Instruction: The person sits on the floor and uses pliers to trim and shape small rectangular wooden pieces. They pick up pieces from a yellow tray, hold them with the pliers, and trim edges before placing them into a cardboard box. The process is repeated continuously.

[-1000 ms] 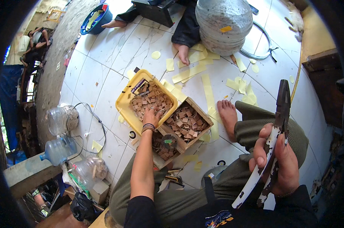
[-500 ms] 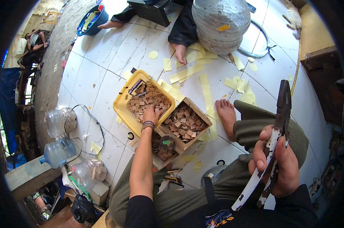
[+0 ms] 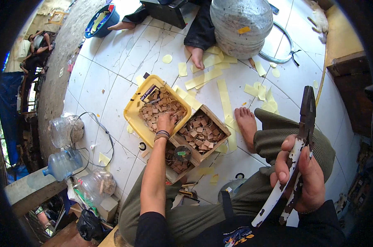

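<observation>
Left hand: down in the yellow tub, left hand with its fingertips in among the brown chips. Can't tell if they're pinching any, sorry.
Right hand: out at 4 o'clock from the tub, right hand wrapped around the white, chipped-paint handles of some pliers, nose pointing up to 12.
Yellow tub: loads of those chips, plus a dark printed strip around its 11 o'clock side.
Wooden box: right up against the tub at 4 o'clock. More brown chips in the upper-right section; chips in the lower-left one too, with a dark round thing over them.
Blue bucket: 11 o'clock from the tub, yellow and red bits inside.
Jug at 7 o'clock: clear jug, looks like wood scraps in it.
Big jug: 1 to 2 o'clock, too cloudy to make out any contents.
</observation>
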Tool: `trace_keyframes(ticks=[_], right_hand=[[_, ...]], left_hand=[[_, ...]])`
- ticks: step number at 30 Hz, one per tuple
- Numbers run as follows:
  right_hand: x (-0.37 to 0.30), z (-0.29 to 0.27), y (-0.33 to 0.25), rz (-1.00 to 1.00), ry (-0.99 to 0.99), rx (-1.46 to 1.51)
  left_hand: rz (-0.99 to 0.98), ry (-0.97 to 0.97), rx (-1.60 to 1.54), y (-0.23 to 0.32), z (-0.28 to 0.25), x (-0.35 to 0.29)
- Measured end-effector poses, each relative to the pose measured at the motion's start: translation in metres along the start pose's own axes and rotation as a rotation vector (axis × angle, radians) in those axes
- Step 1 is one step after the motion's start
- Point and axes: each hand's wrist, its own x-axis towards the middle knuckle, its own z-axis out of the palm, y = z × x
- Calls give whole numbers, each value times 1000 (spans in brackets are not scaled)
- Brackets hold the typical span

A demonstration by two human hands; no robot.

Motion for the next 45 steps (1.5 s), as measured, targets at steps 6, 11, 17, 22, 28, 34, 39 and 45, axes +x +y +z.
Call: trace_keyframes(ticks=[6, 11, 17, 22, 28, 34, 39, 45], right_hand=[[-1, -1, 0, 7, 4, 5], [-1, -2, -2, 15, -14, 8], [-1, 1, -1, -1, 5, 32], [1, 3, 0, -23, -6, 28], [1, 5, 0, -16, 23, 28], [1, 6, 1, -31, 48, 26], [1, 7, 2, -11, 54, 12], [-1, 3, 0, -12, 29, -31]], left_hand=[[-184, 46, -371, -17, -13, 4], [17, 46, 198, -40, -33, 4], [-157, 236, 178, -39, -31, 11], [-139, -144, -167, -36, -24, 15], [0, -161, 101, -47, -8, 13], [85, -194, 288, -64, -7, -2], [23, -156, 289, -61, -17, -8], [42, -54, 237, -54, -16, -8]])
